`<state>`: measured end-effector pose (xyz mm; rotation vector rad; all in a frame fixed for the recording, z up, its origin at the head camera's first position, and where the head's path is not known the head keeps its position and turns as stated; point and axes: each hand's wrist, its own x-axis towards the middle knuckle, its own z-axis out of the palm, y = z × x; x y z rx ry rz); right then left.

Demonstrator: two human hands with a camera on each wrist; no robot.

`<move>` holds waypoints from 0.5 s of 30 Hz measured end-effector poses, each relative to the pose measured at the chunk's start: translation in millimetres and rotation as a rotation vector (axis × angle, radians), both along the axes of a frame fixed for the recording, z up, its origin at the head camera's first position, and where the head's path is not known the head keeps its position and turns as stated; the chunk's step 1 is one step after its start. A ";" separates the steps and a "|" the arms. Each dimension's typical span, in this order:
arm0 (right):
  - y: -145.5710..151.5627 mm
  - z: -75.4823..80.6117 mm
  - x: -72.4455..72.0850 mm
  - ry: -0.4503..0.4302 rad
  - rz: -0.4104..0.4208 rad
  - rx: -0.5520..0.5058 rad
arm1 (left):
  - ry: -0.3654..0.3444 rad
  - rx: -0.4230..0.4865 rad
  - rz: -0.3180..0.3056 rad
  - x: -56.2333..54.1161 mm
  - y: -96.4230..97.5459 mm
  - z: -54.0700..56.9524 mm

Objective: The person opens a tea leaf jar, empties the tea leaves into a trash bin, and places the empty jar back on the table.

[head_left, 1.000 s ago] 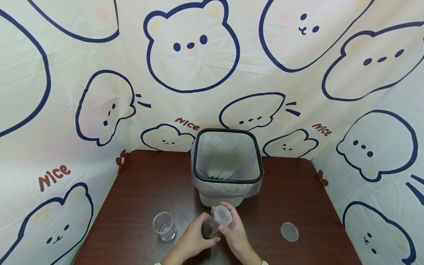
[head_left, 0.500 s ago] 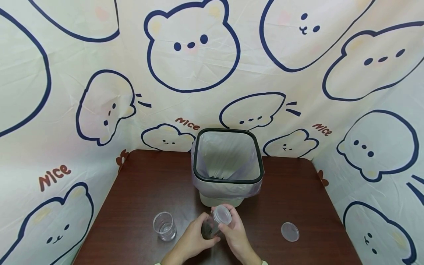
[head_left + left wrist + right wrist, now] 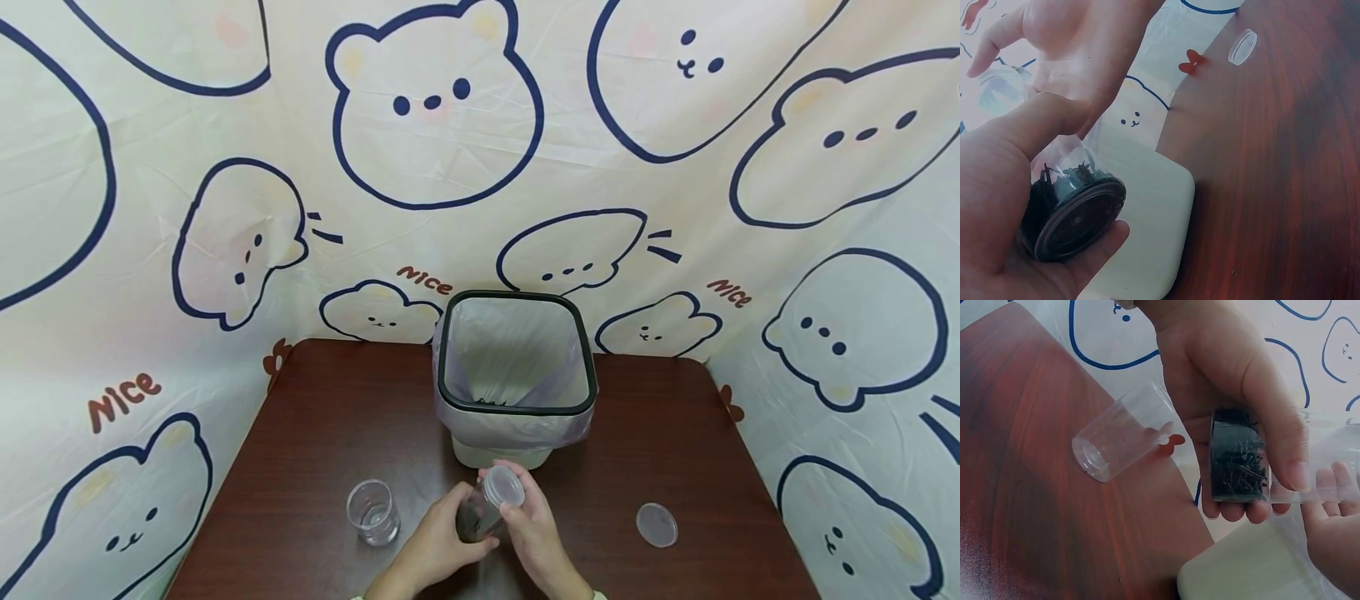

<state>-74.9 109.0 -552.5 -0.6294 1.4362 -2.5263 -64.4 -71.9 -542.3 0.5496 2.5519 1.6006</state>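
Tilted low in front of the bin is a clear plastic jar (image 3: 477,515) with dark, dry, twiggy bits like tea leaves packed at its base. My left hand (image 3: 438,533) grips its lower half, thumb on one side and fingers round the other, as the right wrist view shows. At the upper end, a translucent screw lid (image 3: 506,485) is held by the fingers and thumb of my right hand (image 3: 536,529). The jar's dark base (image 3: 1082,219) faces the left wrist camera. Part of the jar's middle is hidden behind the hands.
A lined bin (image 3: 517,429) with a dark rim stands just beyond the hands. Left of them is an uncovered clear jar (image 3: 372,515). A loose round clear lid (image 3: 656,525) lies to the right on the brown table (image 3: 360,408). Printed cloth (image 3: 435,250) encloses the table's back and sides.
The right hand's fingers and thumb have shifted slightly round the lid, its index finger moving left. The left hand and the jar stay nearly still.
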 end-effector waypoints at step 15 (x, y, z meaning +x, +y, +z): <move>0.1 -2.1 -0.3 0.008 0.020 -0.011 | -0.009 -0.007 0.002 -0.1 -0.9 -0.3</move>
